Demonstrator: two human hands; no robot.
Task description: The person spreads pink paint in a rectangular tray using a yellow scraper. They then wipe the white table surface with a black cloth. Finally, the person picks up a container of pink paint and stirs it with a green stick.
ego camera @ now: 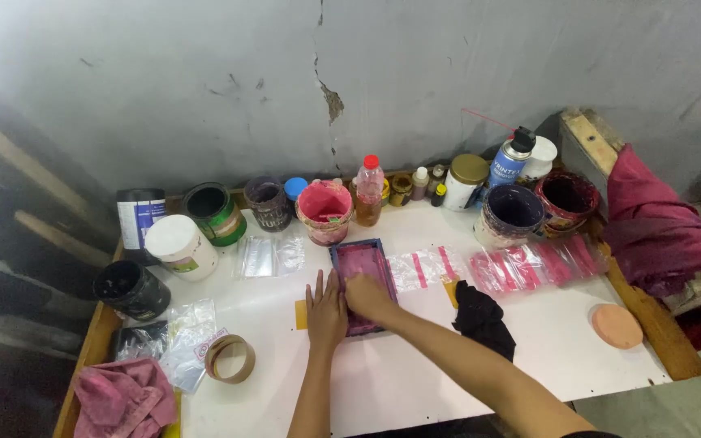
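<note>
A small rectangular printing screen (pixel 362 261) with a dark frame and pink-stained mesh lies on the white table (pixel 415 381). My left hand (pixel 326 312) rests flat at the frame's near left corner, fingers spread. Lying on the mesh at the near end, my right hand (pixel 367 297) has its fingers curled down; whether it holds anything under them is hidden. A pink-smeared tub of ink (pixel 324 211) stands just behind the screen.
Open ink tubs (pixel 215 212) and bottles (pixel 369 191) line the back wall. Printed clear bags (pixel 529 264) lie right of the screen, a black rag (pixel 483 319) beside my right forearm. A tape roll (pixel 230 358), pink cloth (pixel 123 397) and plastic bags (pixel 182 337) sit at left, a round pad (pixel 617 325) at right.
</note>
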